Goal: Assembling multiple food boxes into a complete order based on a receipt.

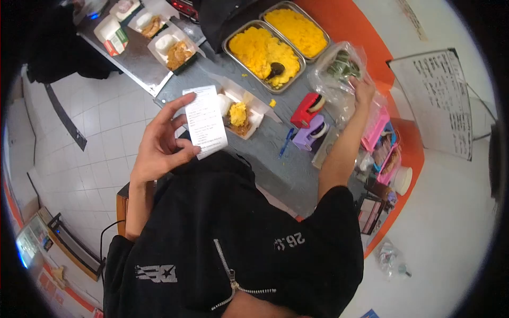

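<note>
Black shirt cloth (196,228) fills the view nearest the camera, with an open metal zipper (231,275) and pale printed marks. Above it, the left grip (159,151) is closed on a paper slip (205,122), held between the thumb at the lower left edge and a fingertip near the upper left corner. This slip is white, narrow and upright, with rows of small dark print and a lower end that curls slightly.

Behind the slip and to the right of the left grip, partly covered, sits an open food box (246,127) holding a white mound and yellow crumbly food over something brown. More open food boxes (172,51) stand beyond the left grip.

The right grip (363,90) has its fingers at a clear, crumpled plastic bag (323,79) with green leaves (342,64) inside; whether it is pinching the bag cannot be told. Left of the right grip are two metal trays (302,79) of yellow crumbly food, a black spoon (275,69) resting in the nearer one. Nearer the body than the right grip, and to its left, a red tape dispenser (306,112), a purple tape dispenser (306,140) and a blue pen (286,143) lie on the grey tabletop (265,153). Just below the right grip is a pink basket (375,130).
</note>
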`<state>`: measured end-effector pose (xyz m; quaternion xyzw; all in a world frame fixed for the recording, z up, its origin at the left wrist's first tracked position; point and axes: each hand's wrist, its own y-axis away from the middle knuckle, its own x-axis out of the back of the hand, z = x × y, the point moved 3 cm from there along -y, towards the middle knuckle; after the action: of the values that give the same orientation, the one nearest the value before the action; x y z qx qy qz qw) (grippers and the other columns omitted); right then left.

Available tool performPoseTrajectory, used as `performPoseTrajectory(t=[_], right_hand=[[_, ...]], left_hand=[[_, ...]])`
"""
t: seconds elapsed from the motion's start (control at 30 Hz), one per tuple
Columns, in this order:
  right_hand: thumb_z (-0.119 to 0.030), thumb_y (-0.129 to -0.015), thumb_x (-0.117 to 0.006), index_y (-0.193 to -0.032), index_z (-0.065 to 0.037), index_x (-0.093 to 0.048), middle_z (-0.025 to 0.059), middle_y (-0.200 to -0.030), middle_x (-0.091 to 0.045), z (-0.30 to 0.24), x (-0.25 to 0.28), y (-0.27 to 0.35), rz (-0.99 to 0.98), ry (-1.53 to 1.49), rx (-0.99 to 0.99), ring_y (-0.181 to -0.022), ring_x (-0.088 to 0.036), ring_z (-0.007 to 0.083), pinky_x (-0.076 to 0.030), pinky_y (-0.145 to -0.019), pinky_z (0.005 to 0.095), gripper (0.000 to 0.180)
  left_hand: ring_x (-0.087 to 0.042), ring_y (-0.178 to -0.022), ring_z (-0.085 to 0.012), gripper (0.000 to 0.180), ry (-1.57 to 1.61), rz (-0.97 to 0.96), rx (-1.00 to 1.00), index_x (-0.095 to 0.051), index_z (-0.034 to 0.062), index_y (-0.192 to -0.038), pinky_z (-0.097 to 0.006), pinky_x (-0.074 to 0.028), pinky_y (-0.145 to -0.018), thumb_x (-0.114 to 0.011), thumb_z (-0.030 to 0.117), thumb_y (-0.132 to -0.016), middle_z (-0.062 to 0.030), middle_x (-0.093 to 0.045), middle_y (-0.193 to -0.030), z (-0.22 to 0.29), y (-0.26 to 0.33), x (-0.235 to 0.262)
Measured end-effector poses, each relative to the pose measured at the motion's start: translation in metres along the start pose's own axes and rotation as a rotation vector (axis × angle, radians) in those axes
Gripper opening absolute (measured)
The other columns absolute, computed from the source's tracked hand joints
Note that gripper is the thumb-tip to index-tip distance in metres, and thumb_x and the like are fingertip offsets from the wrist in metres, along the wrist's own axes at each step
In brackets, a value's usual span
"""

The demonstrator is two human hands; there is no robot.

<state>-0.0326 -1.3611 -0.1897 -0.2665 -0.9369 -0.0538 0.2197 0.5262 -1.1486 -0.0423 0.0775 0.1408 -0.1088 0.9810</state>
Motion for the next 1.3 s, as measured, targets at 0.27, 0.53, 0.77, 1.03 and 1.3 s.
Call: performPoseTrajectory(t=[0.27, 0.53, 0.77, 1.03, 1.3], right_hand=[[-0.004, -0.086, -0.072, -0.106, 0.002, -0.066, 0.0116, -0.094, -0.071, -0.116, -0.033, 0.197, -0.827, -0.263, -0.179, -0.084, -0.069, 0.0198, -0.055, -0.079, 0.0323, 0.021], [-0.003, -0.081, -0.066, -0.112, 0.003, -0.065, 0.0191, -0.127, -0.061, -0.078, -0.177, 0.333, -0.491, 0.45, 0.807, -0.121, -0.057, 0.0354, -0.049, -0.099, 0.0426, 0.031], [-0.005, -0.089, -0.058, -0.121, 0.004, -0.058, 0.0212, -0.13, -0.057, -0.052, -0.178, 0.358, -0.625, 0.406, 0.577, -0.123, -0.053, 0.0391, -0.045, -0.103, 0.0455, 0.034], [-0.011, -0.092, -0.056, -0.116, 0.004, -0.058, 0.0261, -0.12, -0.06, -0.034, -0.201, 0.33, -0.407, 0.226, 0.494, -0.113, -0.057, 0.0418, -0.045, -0.099, 0.0456, 0.028], [-0.009, -0.092, -0.056, -0.11, 0.003, -0.061, 0.0221, -0.119, -0.062, -0.037, -0.218, 0.332, -0.647, 0.183, 0.591, -0.11, -0.058, 0.0395, -0.045, -0.098, 0.0441, 0.023]], left_hand=[[-0.047, -0.127, -0.0237, 0.076, 0.034, 0.049, -0.02, -0.038, -0.004, -0.144, -0.028, -0.061, -0.08, -0.065, -0.018, -0.074, -0.0161, -0.038, -0.147, -0.007, -0.004, 0.007], [-0.049, -0.125, -0.0227, 0.077, 0.043, 0.014, -0.001, -0.038, -0.0037, -0.144, -0.027, -0.061, -0.079, -0.065, -0.018, -0.073, -0.016, -0.039, -0.146, -0.009, -0.009, 0.014], [-0.049, -0.125, -0.0234, 0.076, 0.023, 0.029, -0.012, -0.039, -0.0029, -0.143, -0.028, -0.061, -0.079, -0.065, -0.018, -0.073, -0.0155, -0.038, -0.147, -0.007, -0.005, 0.026], [-0.049, -0.123, -0.0221, 0.078, 0.04, -0.051, -0.016, -0.039, -0.0016, -0.145, -0.027, -0.061, -0.08, -0.067, -0.016, -0.073, -0.0136, -0.038, -0.147, -0.008, -0.003, 0.022], [-0.05, -0.117, -0.0193, 0.078, 0.051, -0.134, -0.061, -0.038, -0.0016, -0.145, -0.026, -0.06, -0.082, -0.066, -0.014, -0.074, -0.013, -0.04, -0.144, 0.001, -0.002, 0.014]])
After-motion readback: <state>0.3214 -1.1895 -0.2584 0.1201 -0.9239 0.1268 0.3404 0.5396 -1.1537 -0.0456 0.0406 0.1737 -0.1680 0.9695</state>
